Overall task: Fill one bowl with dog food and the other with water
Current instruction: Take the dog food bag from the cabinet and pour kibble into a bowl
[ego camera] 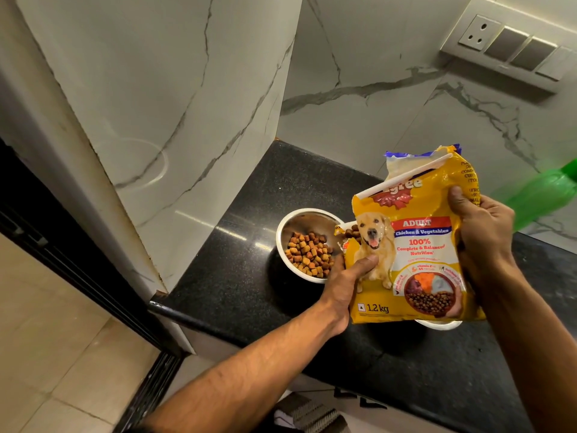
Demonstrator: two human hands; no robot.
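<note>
second bowl [438, 324] mostly hidden behind dog food bag [415, 245], green bottle [543, 195] blurred

walls: white veined marble [368, 73] | bench: black speckled stone [249, 276] | floor: beige tiles [46, 354] | switch panel [512, 48] on right wall

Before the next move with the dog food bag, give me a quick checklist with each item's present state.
1. Left hand grips dog food bag: ok.
2. Right hand grips the bag's far edge: ok.
3. Steel bowl holds kibble: ok.
4. Torn bag corner over the bowl: ok.
5. Second bowl contents, hidden under bag: cannot tell.
6. Green bottle capped or filled: cannot tell.
</note>
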